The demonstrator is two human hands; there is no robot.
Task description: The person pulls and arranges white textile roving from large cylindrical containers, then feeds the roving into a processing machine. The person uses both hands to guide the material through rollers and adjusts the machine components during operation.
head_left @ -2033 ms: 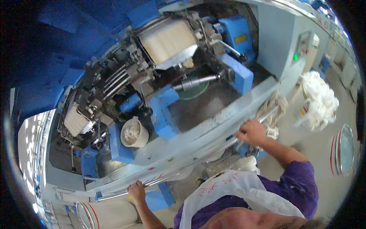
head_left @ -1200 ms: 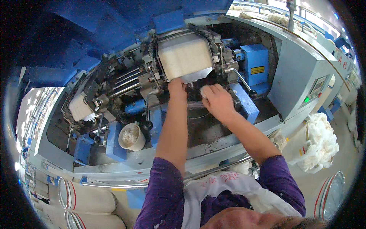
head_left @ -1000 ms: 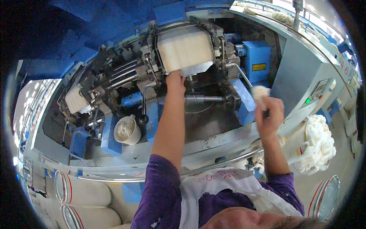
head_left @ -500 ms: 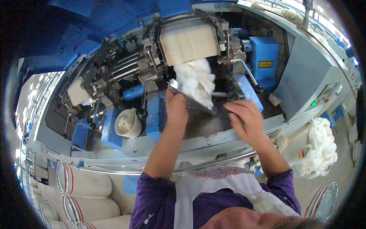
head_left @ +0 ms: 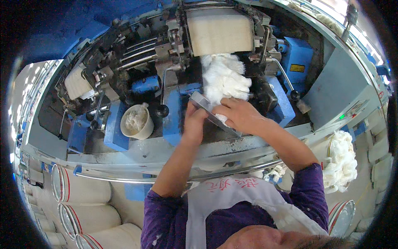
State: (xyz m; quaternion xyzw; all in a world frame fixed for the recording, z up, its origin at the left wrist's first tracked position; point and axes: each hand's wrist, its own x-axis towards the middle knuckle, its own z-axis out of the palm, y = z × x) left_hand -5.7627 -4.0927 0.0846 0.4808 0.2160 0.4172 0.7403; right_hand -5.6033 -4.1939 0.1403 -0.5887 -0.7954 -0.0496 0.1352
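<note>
My left hand is closed on the left end of a flat grey metal bar, which slants down to the right over the machine's front edge. A thick, fluffy bundle of white cotton fibre hangs from below the cream-coloured roll cover and reaches down to the bar. Right behind the bar, my right hand has its fingers curled into the lower end of the fibre. A small white tuft shows under those fingers; the fingertips themselves are partly hidden.
A white bucket of loose fibre stands on the machine at left. Black-knobbed levers flank the work spot. A metal rail runs along the front. Large white cans stand at lower left, and a fibre-filled can at right.
My right hand has moved left and up onto the fibre, where before it hovered apart. My left hand still holds the metal bar. The whole view has shifted slightly.
</note>
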